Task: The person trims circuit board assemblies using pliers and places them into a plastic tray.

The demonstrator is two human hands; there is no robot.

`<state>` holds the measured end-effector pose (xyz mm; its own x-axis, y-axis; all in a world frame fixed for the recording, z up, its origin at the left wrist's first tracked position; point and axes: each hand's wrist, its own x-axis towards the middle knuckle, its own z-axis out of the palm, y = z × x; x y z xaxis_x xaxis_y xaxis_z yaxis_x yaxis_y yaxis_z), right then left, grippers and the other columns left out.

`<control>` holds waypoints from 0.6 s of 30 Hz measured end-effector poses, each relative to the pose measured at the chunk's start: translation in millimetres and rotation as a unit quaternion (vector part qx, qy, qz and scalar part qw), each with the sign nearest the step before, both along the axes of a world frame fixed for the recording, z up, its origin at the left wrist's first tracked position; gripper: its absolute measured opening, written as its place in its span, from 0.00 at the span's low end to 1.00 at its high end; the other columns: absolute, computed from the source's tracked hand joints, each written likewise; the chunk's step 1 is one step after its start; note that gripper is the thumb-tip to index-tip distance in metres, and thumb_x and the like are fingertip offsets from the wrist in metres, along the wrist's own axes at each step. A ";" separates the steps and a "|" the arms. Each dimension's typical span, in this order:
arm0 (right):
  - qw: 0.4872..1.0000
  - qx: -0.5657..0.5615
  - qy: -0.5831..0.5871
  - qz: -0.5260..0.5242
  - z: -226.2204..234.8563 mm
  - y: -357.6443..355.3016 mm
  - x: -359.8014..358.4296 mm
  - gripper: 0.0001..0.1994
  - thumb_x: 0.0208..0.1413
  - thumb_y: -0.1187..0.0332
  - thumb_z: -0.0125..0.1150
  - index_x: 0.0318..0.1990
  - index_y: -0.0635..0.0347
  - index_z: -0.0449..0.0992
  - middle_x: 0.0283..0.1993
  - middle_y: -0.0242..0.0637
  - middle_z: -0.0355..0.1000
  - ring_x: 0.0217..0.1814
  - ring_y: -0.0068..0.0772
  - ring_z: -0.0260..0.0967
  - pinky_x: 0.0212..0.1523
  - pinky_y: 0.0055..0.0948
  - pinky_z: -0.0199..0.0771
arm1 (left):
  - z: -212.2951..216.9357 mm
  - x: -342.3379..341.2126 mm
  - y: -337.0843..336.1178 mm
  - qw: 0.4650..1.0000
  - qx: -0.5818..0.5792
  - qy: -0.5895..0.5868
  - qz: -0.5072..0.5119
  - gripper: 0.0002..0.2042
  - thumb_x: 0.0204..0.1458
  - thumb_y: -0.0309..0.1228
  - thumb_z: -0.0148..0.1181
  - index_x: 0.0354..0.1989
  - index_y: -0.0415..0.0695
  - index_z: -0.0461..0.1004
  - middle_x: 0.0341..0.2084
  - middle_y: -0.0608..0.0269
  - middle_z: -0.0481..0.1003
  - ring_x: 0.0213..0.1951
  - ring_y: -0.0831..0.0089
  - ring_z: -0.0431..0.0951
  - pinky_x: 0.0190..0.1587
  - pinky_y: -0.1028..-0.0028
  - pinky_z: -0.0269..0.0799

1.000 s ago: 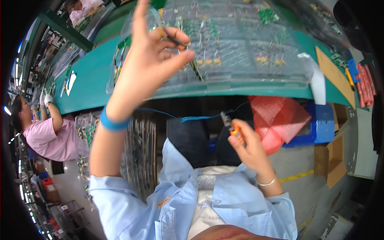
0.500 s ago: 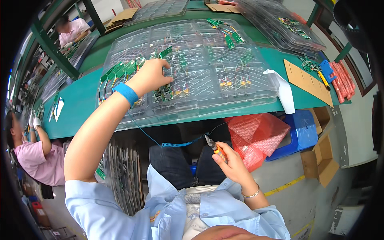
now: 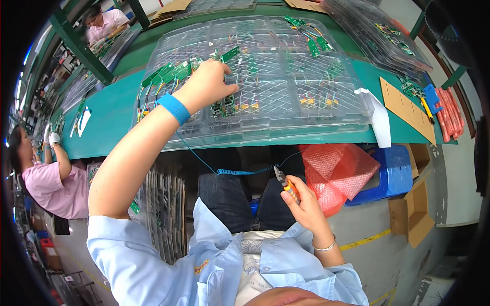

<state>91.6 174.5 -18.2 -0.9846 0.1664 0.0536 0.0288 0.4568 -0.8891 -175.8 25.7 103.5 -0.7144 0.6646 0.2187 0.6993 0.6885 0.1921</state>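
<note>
My left hand (image 3: 208, 84), with a blue wrist strap (image 3: 173, 109), reaches over a clear plastic blister tray (image 3: 270, 125). Its thumb and index finger are apart; the other fingertips are hidden. Under and beside that hand lie small green circuit boards (image 3: 223, 107), and a longer green board (image 3: 230, 54) sits just beyond the fingers. More green boards with coloured wires (image 3: 166, 74) lie left of it on the tray. Lower down, in front of my lap, my right hand (image 3: 304, 206) is closed around pliers (image 3: 285, 182) with orange-yellow handles, their jaws pointing up and away.
A coiled blue cord (image 3: 240, 172) hangs below the table edge. Cardboard (image 3: 408, 109), a yellow cutter (image 3: 427, 110) and red bubble-wrap rolls (image 3: 449, 115) lie at the right. Red bubble wrap (image 3: 334, 171) rests by a blue stool (image 3: 393, 171). Two people in pink work at the left.
The whole view has shifted slightly, so the scene sits further right. My left hand stays over the same boards, and the pliers remain in my right hand.
</note>
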 end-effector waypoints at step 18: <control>0.999 0.034 0.002 -0.006 -10.9 9.2 -1.3 0.17 0.50 0.62 0.53 0.45 0.61 0.64 0.40 0.41 0.68 0.34 0.39 0.68 0.32 0.27 0.67 | 66.7 122.1 2.7 0.995 -0.020 0.051 -0.086 0.11 0.48 0.27 0.50 0.40 0.37 0.69 0.36 0.57 0.71 0.28 0.65 0.71 0.32 0.73 0.67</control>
